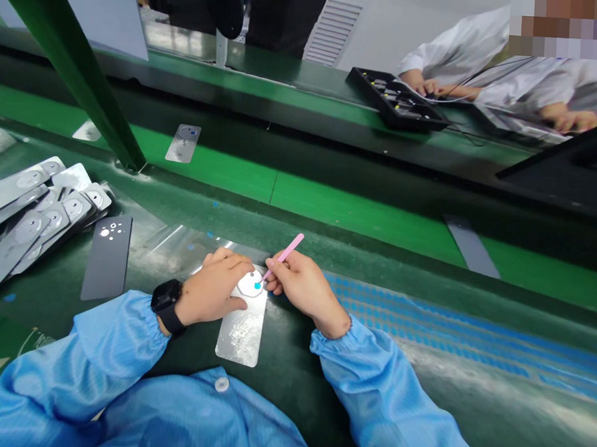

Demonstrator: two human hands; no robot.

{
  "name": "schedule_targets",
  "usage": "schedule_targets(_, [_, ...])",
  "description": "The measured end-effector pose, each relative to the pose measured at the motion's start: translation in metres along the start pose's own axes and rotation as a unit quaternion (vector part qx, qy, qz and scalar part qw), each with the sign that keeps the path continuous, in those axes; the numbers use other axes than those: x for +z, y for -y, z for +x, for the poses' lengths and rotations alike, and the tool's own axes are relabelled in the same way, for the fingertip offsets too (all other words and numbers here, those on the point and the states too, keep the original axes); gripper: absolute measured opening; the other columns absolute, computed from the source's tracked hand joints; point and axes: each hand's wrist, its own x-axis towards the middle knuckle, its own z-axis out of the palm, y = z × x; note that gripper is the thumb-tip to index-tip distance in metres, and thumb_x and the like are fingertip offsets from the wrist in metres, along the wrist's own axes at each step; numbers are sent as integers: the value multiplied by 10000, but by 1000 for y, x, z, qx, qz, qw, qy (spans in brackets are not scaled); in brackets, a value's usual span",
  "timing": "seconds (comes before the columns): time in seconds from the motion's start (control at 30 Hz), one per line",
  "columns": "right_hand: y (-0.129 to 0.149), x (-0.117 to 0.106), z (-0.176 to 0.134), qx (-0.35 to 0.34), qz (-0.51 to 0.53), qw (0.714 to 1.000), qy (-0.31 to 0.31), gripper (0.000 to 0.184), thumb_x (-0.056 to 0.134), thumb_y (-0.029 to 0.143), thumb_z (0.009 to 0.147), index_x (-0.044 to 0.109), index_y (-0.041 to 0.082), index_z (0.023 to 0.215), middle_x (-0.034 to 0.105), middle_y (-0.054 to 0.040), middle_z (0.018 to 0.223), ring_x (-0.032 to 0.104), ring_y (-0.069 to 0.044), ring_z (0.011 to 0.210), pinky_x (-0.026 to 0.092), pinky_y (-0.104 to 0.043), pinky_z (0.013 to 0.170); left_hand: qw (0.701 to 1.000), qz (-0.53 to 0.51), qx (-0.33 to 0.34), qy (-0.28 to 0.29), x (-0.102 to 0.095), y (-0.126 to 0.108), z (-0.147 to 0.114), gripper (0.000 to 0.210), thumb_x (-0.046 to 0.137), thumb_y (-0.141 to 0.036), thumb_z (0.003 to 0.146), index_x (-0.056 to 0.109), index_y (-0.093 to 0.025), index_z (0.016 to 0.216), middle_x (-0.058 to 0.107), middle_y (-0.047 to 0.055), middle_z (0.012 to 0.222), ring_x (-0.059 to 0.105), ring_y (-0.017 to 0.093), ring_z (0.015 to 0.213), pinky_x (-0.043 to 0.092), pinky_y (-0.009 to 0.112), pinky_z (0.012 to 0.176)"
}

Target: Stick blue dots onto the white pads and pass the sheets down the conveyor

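Note:
A silvery phone back panel (240,334) lies flat on the green bench in front of me, with a round camera area at its far end. My left hand (213,289) rests over the panel's left edge, fingers spread and holding it against the bench. Between the thumb and fingers of my right hand (300,283) is a pair of pink tweezers (290,248). Their tip meets the camera area beside a small blue sticker (258,286). A dark phone back panel (107,257) with camera holes lies to the left of my left hand.
Loosely stacked panels (32,229) lie at the left. Strips of blue dots (423,323) run along the bench at right. Beyond a raised edge, a green conveyor belt (300,197) carries panels. A green post (81,65) slants at left; a co-worker's hands are near a black tray (395,102).

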Motion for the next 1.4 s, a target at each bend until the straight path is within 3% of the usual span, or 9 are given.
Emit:
schedule_targets(0.97, [1, 1, 0, 0, -4, 1000, -16, 190, 540, 213, 859, 540, 175, 673, 631, -2, 544, 573, -98, 419, 468, -174, 411, 1000, 15, 1, 8, -1, -1, 0, 537, 781, -248, 705, 511, -217, 1168, 555, 51, 1277, 432, 273, 1178, 369, 448, 982])
schedule_targets(1.4, [-2, 1, 0, -9, -34, 999, -15, 136, 552, 221, 870, 540, 183, 740, 644, 0, 591, 606, -124, 466, 492, -209, 450, 997, 65, 10, 35, -3, -4, -3, 386, 743, -249, 761, 618, -269, 1126, 473, 63, 1372, 375, 303, 1238, 360, 501, 997])
